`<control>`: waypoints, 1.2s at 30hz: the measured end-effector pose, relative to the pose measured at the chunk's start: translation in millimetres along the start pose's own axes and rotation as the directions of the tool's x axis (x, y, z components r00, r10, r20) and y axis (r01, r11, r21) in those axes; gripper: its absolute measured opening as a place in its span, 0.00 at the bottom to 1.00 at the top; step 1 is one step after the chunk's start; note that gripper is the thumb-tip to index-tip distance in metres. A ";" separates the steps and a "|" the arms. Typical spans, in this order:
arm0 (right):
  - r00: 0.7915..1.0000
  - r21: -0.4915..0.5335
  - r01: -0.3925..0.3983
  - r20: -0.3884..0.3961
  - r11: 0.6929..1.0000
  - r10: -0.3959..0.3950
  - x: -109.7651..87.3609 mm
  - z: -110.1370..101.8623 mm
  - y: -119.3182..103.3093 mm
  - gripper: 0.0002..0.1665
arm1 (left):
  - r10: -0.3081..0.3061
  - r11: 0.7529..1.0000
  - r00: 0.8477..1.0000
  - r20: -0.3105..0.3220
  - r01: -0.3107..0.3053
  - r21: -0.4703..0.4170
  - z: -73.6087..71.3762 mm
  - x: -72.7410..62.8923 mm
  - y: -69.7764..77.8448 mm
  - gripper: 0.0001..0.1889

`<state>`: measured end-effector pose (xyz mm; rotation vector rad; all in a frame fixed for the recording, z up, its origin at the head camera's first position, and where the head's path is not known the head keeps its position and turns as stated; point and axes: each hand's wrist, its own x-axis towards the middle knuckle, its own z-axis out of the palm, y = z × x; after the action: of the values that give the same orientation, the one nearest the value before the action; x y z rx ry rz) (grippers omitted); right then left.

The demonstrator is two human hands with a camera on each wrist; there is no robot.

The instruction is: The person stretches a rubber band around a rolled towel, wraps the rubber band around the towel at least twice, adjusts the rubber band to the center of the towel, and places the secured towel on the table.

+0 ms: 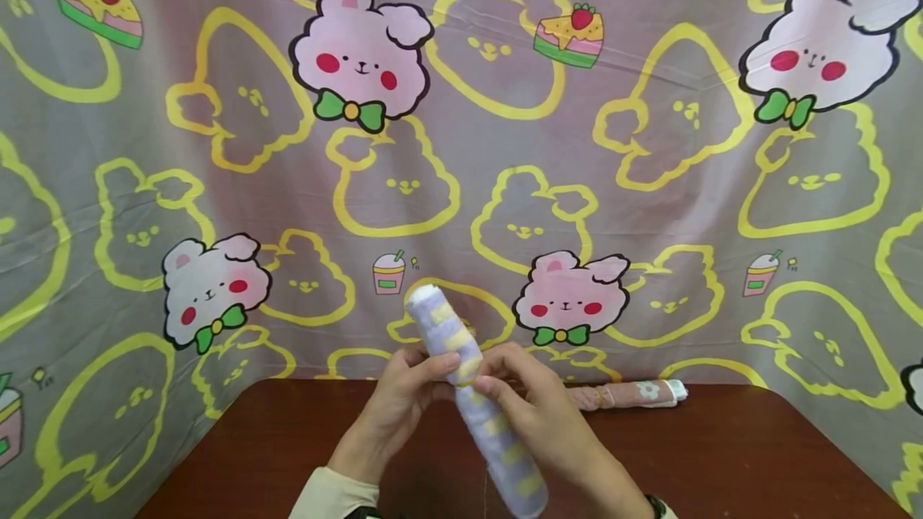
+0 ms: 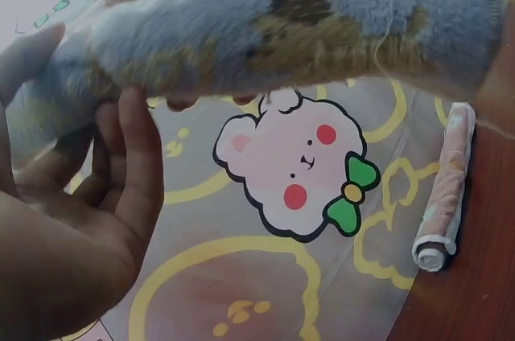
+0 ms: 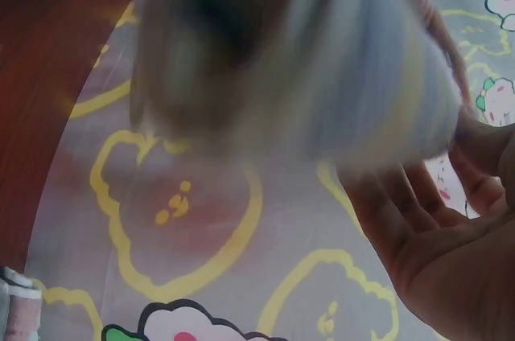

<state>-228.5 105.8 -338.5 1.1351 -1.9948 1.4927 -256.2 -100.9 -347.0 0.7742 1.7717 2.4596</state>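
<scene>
A rolled lavender towel (image 1: 497, 443) with yellow patches is held up slantwise above the table, its white end at the top. Around its middle sits a thin yellow band (image 1: 467, 382), where the roll narrows. My left hand (image 1: 400, 399) holds the roll just above the band, thumb on the front. From the other side my right hand (image 1: 534, 403) pinches the roll at the band. Close up in the left wrist view, the fluffy towel (image 2: 225, 31) crosses above my left hand (image 2: 88, 220). In the right wrist view the towel (image 3: 362, 76) is blurred near my right hand (image 3: 451, 252).
A second rolled towel, pink with a pale flower (image 1: 642, 395), lies near the back edge of the dark brown table (image 1: 721, 455). Behind the table hangs a grey-pink curtain (image 1: 461, 142) printed with cartoon bunnies.
</scene>
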 end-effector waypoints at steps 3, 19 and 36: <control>0.998 0.001 -0.063 -0.020 0.998 0.063 0.6 -1.3 0.3 0.04 | 0.016 1.000 1.000 0.020 -0.016 -0.007 -1.6 -0.9 -1.0 0.07; 0.933 -0.252 -0.225 0.223 0.941 0.283 2.4 -36.5 6.7 0.22 | 0.095 0.993 0.992 -0.082 -0.100 -0.062 -6.3 -0.5 5.6 0.08; 0.951 -0.476 -0.220 0.088 0.852 0.295 2.8 -68.4 15.6 0.17 | 0.108 0.979 0.952 -0.288 -0.052 0.196 -21.9 -2.2 23.8 0.20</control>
<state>-252.6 169.6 -321.9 0.8240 -2.5179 0.9644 -256.5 -129.6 -331.8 0.5125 2.1383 2.6067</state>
